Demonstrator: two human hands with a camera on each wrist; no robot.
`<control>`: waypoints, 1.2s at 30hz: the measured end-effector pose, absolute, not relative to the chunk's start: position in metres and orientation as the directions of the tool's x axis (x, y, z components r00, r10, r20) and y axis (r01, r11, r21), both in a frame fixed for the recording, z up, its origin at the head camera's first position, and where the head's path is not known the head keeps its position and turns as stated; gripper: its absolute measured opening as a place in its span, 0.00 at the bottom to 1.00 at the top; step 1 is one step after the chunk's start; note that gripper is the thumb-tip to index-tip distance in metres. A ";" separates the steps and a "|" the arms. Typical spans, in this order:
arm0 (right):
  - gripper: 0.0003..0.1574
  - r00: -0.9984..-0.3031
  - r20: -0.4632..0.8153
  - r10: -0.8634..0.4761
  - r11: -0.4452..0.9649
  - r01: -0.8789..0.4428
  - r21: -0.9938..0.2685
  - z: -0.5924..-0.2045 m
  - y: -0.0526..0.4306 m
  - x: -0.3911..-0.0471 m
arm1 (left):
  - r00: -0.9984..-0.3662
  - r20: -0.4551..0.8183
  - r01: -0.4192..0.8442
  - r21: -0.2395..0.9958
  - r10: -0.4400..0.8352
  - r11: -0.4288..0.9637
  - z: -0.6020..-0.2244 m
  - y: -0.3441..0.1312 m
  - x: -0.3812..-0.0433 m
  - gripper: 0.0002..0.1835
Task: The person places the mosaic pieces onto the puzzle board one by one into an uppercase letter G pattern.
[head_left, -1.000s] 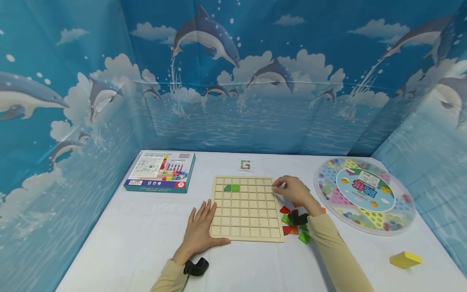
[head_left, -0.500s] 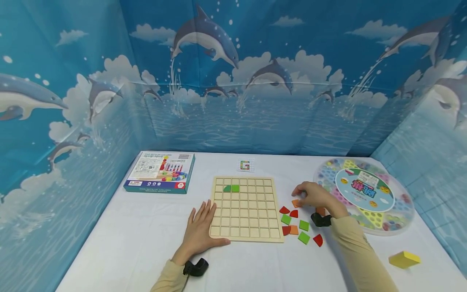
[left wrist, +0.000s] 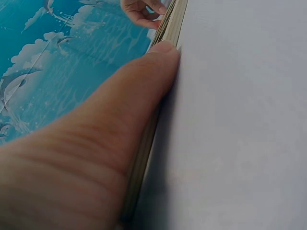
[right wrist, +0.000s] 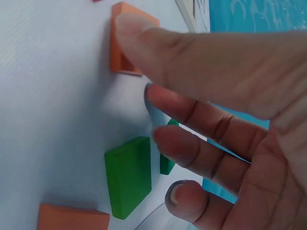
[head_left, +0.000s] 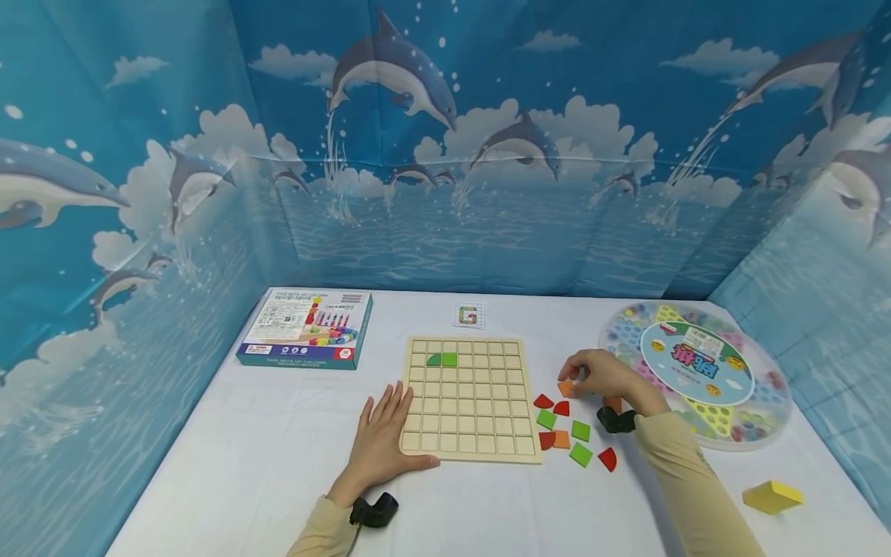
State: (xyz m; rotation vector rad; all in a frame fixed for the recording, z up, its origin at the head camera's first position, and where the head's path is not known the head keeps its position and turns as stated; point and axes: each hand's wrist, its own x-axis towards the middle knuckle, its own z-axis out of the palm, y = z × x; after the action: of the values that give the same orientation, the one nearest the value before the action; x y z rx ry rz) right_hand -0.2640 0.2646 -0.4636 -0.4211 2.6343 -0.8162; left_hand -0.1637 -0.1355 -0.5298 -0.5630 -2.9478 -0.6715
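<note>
My left hand (head_left: 381,437) lies with spread, straight fingers against the left side of the wooden grid board (head_left: 464,402). Its thumb (left wrist: 153,64) runs along the board's front edge in the left wrist view. A green quarter-round tile (head_left: 435,360) and a green square tile (head_left: 449,360) sit side by side in the grid. Right of the board, my right hand (head_left: 597,373) pinches an orange square tile (right wrist: 125,36), thumb on its face, index finger mostly hidden behind. The remaining fingers are bent near a green tile (right wrist: 128,177).
Loose red, green and orange tiles, such as a red quarter-round (head_left: 608,459), lie between board and right sleeve. A pattern card (head_left: 470,315) is behind the board, a toy box (head_left: 306,326) at back left. A round game case (head_left: 696,371) and yellow block (head_left: 773,497) are at right.
My right hand has moved right and toward me from the board's right edge to the loose tiles, and now grips the orange tile. The left hand has stayed put.
</note>
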 end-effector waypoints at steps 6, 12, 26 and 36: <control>0.08 -0.896 -0.243 -0.371 0.793 -0.170 -0.585 -0.464 0.264 -0.263 | -0.931 0.149 0.365 0.407 0.333 0.838 -0.529 -0.136 -0.164 0.65; 0.10 -0.888 -0.225 -0.400 0.779 -0.201 -0.594 -0.464 0.260 -0.261 | -0.932 0.144 0.361 0.419 0.332 0.833 -0.528 -0.136 -0.162 0.65; 0.07 -0.918 0.064 -0.392 0.696 -0.341 -0.632 -0.464 0.221 -0.270 | -0.932 0.138 0.362 0.412 0.336 0.836 -0.530 -0.135 -0.164 0.65; 0.07 -0.937 0.123 -0.327 0.603 -0.307 -0.737 -0.474 0.158 -0.282 | -0.931 0.145 0.364 0.412 0.334 0.835 -0.530 -0.136 -0.163 0.65</control>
State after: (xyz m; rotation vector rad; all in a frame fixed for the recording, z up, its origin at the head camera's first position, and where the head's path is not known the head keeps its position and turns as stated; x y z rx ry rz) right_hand -0.2824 0.1582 -0.4737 -0.5512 2.7903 -1.2757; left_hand -0.1633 -0.1359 -0.5298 -0.5612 -2.9448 -0.6824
